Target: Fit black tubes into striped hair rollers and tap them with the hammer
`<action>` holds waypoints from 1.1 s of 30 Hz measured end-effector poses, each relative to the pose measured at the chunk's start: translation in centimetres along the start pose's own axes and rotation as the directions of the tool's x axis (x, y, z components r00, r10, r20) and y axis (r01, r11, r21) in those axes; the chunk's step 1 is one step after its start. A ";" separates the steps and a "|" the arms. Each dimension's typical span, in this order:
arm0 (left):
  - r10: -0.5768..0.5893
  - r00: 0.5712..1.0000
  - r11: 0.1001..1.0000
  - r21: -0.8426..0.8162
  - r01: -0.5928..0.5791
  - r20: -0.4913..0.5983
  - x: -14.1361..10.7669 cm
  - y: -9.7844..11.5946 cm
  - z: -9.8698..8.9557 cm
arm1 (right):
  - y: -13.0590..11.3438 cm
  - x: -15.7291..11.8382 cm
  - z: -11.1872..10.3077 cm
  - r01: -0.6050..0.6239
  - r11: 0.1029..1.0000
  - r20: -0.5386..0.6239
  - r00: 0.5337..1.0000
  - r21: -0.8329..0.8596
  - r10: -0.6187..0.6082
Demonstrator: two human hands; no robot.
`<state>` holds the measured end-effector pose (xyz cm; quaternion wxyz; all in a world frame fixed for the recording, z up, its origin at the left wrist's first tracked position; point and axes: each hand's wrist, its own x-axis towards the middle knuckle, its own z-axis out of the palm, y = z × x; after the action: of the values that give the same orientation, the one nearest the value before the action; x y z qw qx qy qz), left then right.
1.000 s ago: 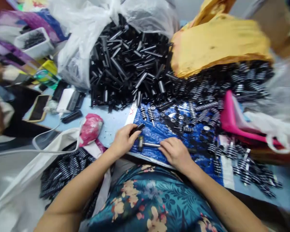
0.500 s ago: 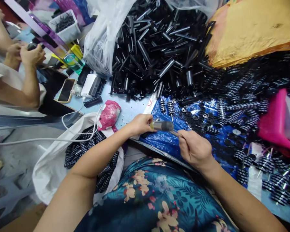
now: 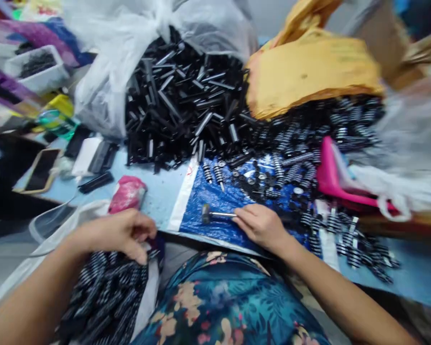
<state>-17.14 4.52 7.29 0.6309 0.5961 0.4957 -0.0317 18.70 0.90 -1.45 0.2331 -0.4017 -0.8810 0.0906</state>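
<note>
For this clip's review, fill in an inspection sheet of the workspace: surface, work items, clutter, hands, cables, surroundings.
Surface: light blue table, partly covered by a blue plastic sheet.
Work items: a hammer over the sheet; black tubes heaped behind; striped parts in an open white bag, more at the right.
Clutter: phone, pink bundle, yellow bag, pink bin.
Hands: right hand grips the hammer's handle; left hand is over the white bag's opening, its grip unclear.
Cables: one pale cable loops at the left, partly blurred.
Surroundings: part of another person at the left edge, blurred.
</note>
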 end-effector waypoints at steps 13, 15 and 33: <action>0.190 0.919 0.974 -0.048 -0.220 -0.345 7.2 0.5 4.6 | 16.1 6.3 -8.1 -0.619 0.261 -0.081 0.304 0.741 0.949; 0.186 0.922 0.970 -0.087 -0.228 -0.339 7.4 1.4 4.8 | 18.0 8.0 -7.9 -0.602 0.155 0.000 0.248 0.784 0.969; 0.201 0.900 0.949 -0.153 -0.277 -0.386 8.2 0.5 6.4 | 17.2 5.5 -7.4 -0.475 0.049 0.050 0.194 0.878 0.980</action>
<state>-8.87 4.12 0.97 0.5845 0.5801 0.5276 0.2086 30.57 16.14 0.89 0.5384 -0.6849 -0.2455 0.4252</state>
